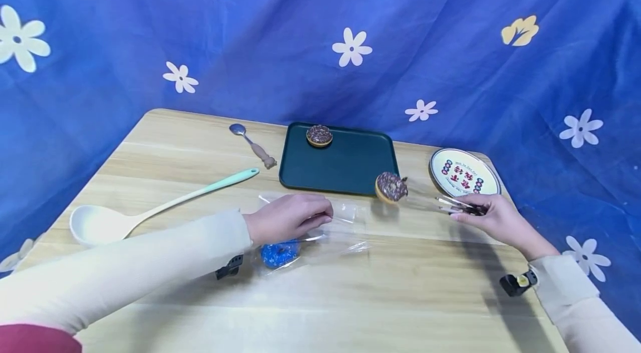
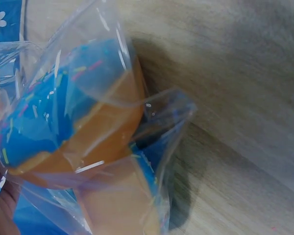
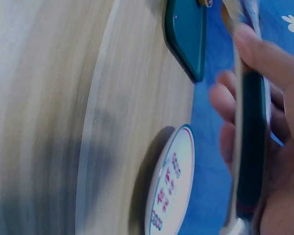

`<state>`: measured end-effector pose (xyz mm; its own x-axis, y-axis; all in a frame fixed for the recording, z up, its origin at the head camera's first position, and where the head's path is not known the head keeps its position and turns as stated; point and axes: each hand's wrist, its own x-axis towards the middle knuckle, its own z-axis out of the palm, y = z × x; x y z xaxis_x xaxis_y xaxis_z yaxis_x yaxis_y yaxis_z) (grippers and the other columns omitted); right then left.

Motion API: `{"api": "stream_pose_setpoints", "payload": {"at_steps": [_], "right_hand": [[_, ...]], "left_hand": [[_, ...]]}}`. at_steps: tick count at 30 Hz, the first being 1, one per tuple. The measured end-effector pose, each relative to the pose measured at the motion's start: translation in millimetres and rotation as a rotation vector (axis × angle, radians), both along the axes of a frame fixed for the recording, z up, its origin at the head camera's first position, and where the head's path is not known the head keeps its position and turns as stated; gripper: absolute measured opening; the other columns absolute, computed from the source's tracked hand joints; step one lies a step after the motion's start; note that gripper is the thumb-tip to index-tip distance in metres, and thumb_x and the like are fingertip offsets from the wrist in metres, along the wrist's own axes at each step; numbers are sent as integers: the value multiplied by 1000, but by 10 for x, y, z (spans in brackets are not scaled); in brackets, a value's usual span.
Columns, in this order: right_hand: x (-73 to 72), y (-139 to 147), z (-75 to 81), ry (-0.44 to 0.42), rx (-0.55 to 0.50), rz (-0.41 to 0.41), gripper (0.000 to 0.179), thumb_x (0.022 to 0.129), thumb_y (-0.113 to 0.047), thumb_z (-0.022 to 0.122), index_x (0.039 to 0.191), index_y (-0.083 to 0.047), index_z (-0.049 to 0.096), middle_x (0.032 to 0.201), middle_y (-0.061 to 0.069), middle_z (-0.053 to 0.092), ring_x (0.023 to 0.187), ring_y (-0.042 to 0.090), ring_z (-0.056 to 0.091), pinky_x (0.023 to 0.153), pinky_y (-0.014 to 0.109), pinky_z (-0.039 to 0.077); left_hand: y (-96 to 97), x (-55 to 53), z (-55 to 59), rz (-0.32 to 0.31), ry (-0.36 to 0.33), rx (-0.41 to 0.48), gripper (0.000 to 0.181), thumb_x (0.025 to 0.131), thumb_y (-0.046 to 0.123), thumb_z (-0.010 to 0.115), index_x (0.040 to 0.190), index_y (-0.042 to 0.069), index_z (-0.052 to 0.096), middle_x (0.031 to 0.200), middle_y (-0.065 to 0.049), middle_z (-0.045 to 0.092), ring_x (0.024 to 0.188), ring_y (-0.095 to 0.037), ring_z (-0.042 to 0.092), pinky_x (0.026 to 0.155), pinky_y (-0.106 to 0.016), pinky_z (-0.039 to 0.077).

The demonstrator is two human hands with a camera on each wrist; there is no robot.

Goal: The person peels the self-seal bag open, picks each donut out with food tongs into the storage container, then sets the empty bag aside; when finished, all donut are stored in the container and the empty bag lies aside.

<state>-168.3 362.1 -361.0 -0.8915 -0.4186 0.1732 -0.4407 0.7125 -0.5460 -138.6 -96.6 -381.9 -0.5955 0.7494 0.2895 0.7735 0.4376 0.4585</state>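
My left hand (image 1: 292,216) pinches the upper edge of a clear plastic bag (image 1: 345,230), low over the table's middle. Inside the bag are blue-iced toy doughnuts with sprinkles; one blue doughnut (image 1: 279,253) shows below the wrist in the head view. The left wrist view shows a blue doughnut (image 2: 54,112) through the plastic, with another piece under it. On the right, my right hand (image 1: 493,220) grips a pair of tongs (image 3: 252,142) with dark handle inlays. A chocolate-iced doughnut (image 1: 388,186) sits at the tongs' far end, beside the tray's front right corner.
A dark green tray (image 1: 340,163) at the back carries another chocolate doughnut (image 1: 319,136). Left of it lie a small spoon (image 1: 252,146) and a large white ladle (image 1: 107,224) with a mint handle. A white patterned plate (image 1: 463,170) stands back right, before a blue curtain (image 1: 280,35).
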Motion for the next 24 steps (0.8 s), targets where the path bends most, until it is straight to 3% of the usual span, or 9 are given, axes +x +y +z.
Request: {"api": "stream_pose_setpoints", "payload": {"at_steps": [4, 8, 11, 16, 24], "right_hand": [[-204, -84, -46, 56, 51, -102, 33, 90, -16, 83, 116, 3, 77, 102, 20, 80, 81, -5, 61, 71, 7, 47], [-456, -262, -140, 44, 75, -132, 38, 94, -20, 80, 122, 5, 74, 114, 25, 77, 88, 9, 66, 80, 9, 45], [-623, -422, -189, 12, 76, -158, 39, 96, -22, 78, 123, 6, 73, 110, 25, 77, 77, 14, 62, 73, 18, 47], [-836, -661, -285, -4, 56, -177, 29, 96, -21, 77, 110, 3, 77, 87, 18, 72, 63, 7, 51, 63, 24, 43], [-1071, -951, -314, -20, 93, -213, 33, 97, -27, 77, 112, 2, 77, 85, 16, 72, 53, 9, 46, 59, 28, 41]], "left_hand": [[11, -2, -14, -1, 8, -2, 8, 107, 17, 61, 104, 16, 68, 93, 5, 68, 84, -4, 61, 81, -26, 57], [21, -4, -18, -8, 9, 8, 8, 107, 17, 61, 104, 16, 68, 93, 6, 67, 84, -5, 61, 81, -26, 57], [27, -5, -2, -15, 9, 17, 7, 107, 16, 62, 104, 14, 68, 93, 5, 67, 85, -6, 61, 82, -26, 57], [34, -13, -10, -20, 11, 16, 9, 107, 15, 61, 106, 11, 69, 93, 5, 68, 85, -7, 62, 82, -28, 58], [40, -39, -43, -22, -10, 14, 8, 106, 15, 61, 106, 13, 69, 94, 5, 67, 85, -6, 60, 83, -27, 57]]}}
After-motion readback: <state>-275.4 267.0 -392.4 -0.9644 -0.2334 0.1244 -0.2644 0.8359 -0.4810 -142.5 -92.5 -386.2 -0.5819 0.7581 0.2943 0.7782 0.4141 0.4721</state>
